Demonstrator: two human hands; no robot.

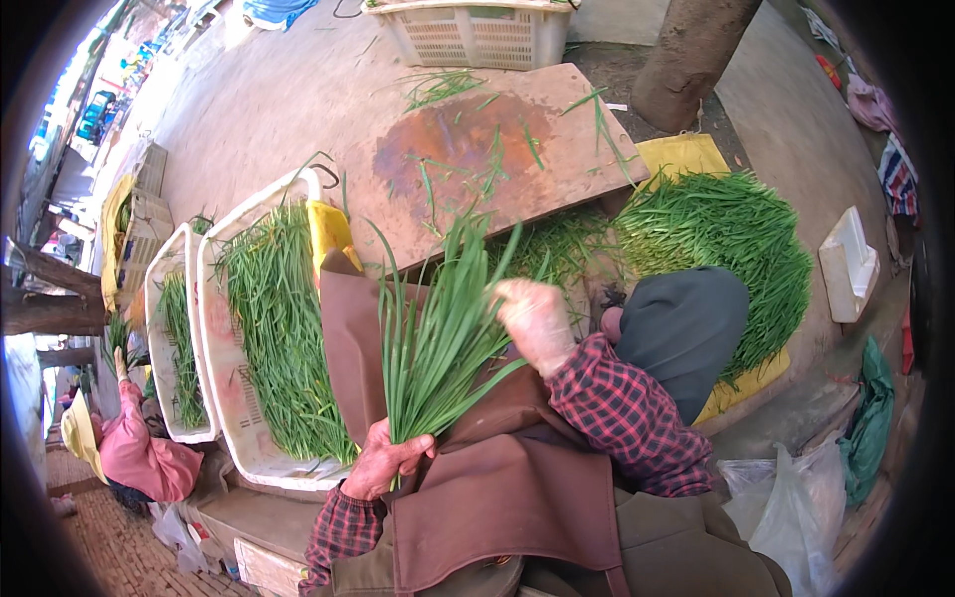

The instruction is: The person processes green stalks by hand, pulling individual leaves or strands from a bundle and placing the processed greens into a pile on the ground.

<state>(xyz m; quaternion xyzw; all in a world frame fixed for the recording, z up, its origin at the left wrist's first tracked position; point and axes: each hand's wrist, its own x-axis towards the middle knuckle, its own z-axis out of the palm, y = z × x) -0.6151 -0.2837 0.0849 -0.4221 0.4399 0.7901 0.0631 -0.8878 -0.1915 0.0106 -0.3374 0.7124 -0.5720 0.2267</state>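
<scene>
A fanned bunch of garlic chives (443, 333) rises over my lap, its long flat green leaves pointing away from me. My left hand (383, 460) is closed around the stem end of the bunch. Beside the upper right edge of the leaves is my right hand (535, 320), its fingers curled and smeared by motion; whether they grip any leaf does not show. Under the bunch, a brown apron (502, 507) covers my lap. A large heap of chives (721, 269) lies to my right on yellow sheeting (686, 154).
A white crate (244, 428) full of chives stands at my left, with a narrower crate (159, 328) beyond. Ahead lies a wet-stained board (572, 109) with loose leaves. A tree trunk (686, 60) rises behind it. Farther left, a person in pink (149, 453) works.
</scene>
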